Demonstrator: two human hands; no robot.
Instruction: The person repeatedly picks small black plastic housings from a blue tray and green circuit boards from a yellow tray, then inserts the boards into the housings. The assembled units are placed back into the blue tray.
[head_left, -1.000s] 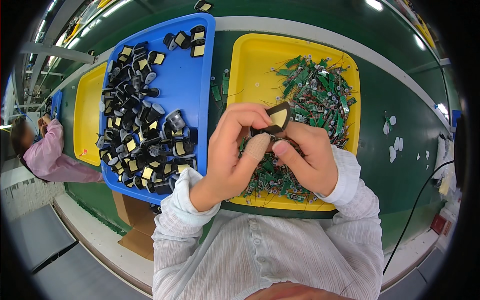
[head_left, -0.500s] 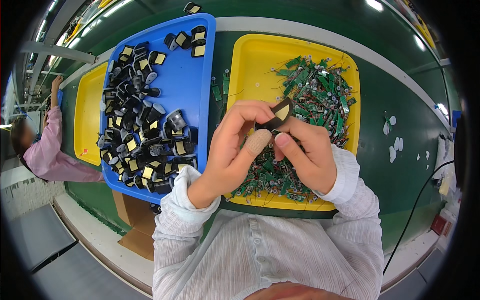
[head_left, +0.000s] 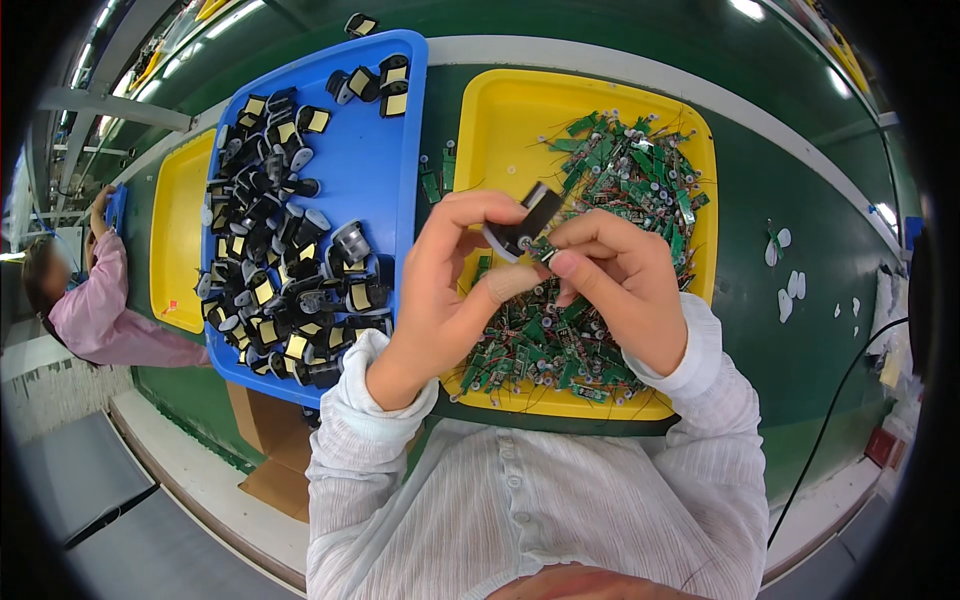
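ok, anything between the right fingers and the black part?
Yes: a green board at the right fingers sits between them and the black part in the left hand. Can't tell whether board and part touch. Nothing else visible in the way.

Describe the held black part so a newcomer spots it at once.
Find the yellow tray heaped with green circuit boards. Above it, the left hand holds the black part, close to a small green board in the right hand. Similar parts lie in the blue tray to the left; this one is held up.
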